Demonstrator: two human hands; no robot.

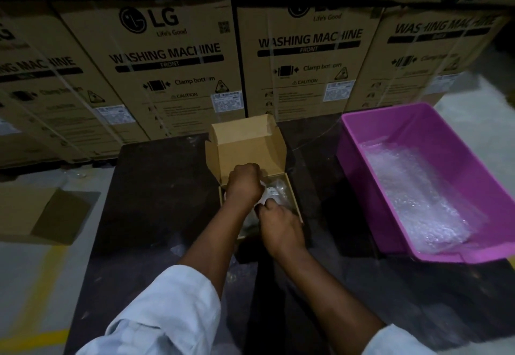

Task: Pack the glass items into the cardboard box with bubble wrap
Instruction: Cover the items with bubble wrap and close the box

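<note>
Where the dark bench point(156, 201) carries the small cardboard box point(248, 143), lid up, we note 2 hands inside it: left hand point(245, 184) and right hand point(281, 229), each grip grasping the bubble-wrapped glass item point(274, 191). Pink tub point(359, 165) of bubble wrap point(418, 193) stands right.
</note>
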